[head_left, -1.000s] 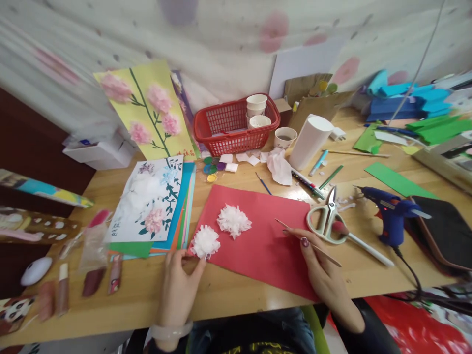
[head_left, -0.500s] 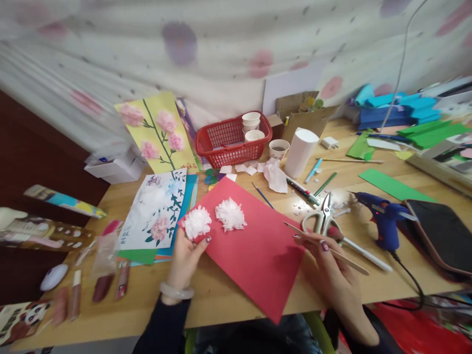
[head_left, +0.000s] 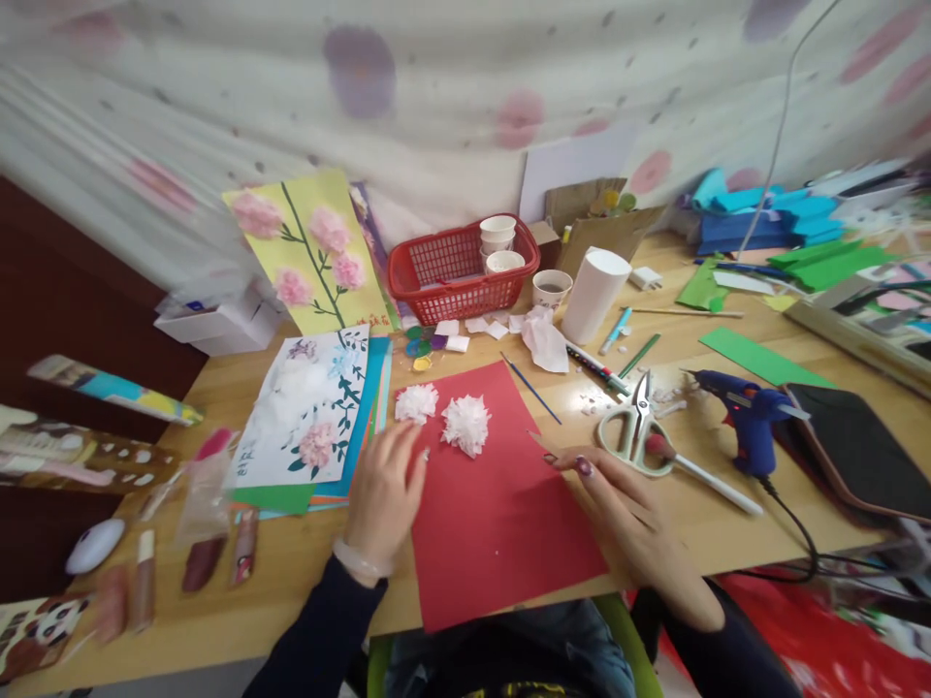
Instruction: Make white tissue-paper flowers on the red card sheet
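A sheet of red card (head_left: 501, 523) lies on the table in front of me. Two white crumpled-paper flowers sit on its far part, a smaller-looking left flower (head_left: 417, 403) and a right flower (head_left: 466, 425). My left hand (head_left: 385, 490) is at the card's left edge, fingers stretched and thumb apart, just below the left flower; nothing shows in its grasp. Over the card's right side, my right hand (head_left: 618, 494) is closed on slim pointed tweezers (head_left: 536, 436). Only their tip shows, pointing left; the hand hides the rest.
Scissors (head_left: 636, 427) and a blue glue gun (head_left: 749, 412) lie right, beside a phone (head_left: 858, 456). Behind are a red basket (head_left: 458, 291), a paper cup of dark liquid (head_left: 551, 288) and a white roll (head_left: 597, 296). Flower pictures (head_left: 312, 262) stand at left.
The red card has turned, its near corner swinging left so its near edge faces me. My left hand has loosened its pinch on the card. The tweezers are now mostly hidden by my right hand.
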`<action>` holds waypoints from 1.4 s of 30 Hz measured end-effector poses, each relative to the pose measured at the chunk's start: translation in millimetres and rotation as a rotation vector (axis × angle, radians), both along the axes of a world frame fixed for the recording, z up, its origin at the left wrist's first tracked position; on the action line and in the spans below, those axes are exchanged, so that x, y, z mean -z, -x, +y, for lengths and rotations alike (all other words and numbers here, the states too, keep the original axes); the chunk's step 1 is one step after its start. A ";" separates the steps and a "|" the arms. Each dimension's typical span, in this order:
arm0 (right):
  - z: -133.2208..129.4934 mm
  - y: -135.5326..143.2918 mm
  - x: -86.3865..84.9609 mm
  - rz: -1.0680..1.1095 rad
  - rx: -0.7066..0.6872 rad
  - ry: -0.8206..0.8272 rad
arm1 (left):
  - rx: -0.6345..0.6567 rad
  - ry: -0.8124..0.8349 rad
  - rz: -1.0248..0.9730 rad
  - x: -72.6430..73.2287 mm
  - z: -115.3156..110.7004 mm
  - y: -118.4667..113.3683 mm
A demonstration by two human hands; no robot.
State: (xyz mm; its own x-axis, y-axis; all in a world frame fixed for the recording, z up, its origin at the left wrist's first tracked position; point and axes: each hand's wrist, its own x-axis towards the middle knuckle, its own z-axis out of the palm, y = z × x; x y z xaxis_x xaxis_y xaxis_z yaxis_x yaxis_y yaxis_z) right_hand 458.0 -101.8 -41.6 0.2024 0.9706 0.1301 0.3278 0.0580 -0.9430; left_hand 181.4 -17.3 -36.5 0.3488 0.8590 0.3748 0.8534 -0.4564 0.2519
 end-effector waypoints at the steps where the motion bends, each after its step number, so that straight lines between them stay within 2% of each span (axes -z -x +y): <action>1: 0.6 2.7 1.2 -0.028 -0.032 0.026 | 0.061 0.028 0.071 5.4 -9.3 -2.4; 3: 0.9 7.0 5.7 -0.080 -0.070 0.051 | 0.134 0.069 0.200 15.5 -23.7 -7.1; 6: -0.4 10.6 13.7 -0.138 -0.065 0.026 | 0.152 0.061 0.303 22.6 -32.3 -12.5; 13: -0.8 15.7 16.0 -0.249 -0.090 -0.023 | 0.131 0.092 0.333 11.8 -27.6 -15.8; 19: 1.6 17.4 14.6 -0.297 -0.110 -0.031 | 0.124 0.075 0.371 9.0 -36.0 -7.7; 24: 1.4 18.5 15.7 -0.299 -0.100 -0.043 | 0.140 0.066 0.336 6.4 -36.4 -4.6; 28: 0.5 19.0 15.9 -0.292 -0.100 -0.044 | 0.198 0.106 0.180 4.4 -33.5 3.8; 31: 0.4 18.5 16.1 -0.283 -0.115 -0.040 | 0.160 0.121 0.086 7.2 -30.8 8.6; 33: 0.6 17.9 16.2 -0.283 -0.117 -0.039 | 0.168 0.108 0.111 10.9 -30.0 7.4; 35: 0.8 17.4 16.3 -0.286 -0.118 -0.040 | 0.242 0.107 0.192 15.0 -32.5 3.9; 39: 0.7 17.5 15.9 -0.283 -0.121 -0.055 | 0.400 0.122 0.362 18.9 -55.3 8.7; 41: 0.6 17.9 15.9 -0.287 -0.125 -0.056 | 0.368 0.113 0.409 15.7 -75.5 25.3; 42: 0.6 18.1 15.9 -0.292 -0.126 -0.052 | 0.297 0.104 0.427 12.1 -86.6 36.9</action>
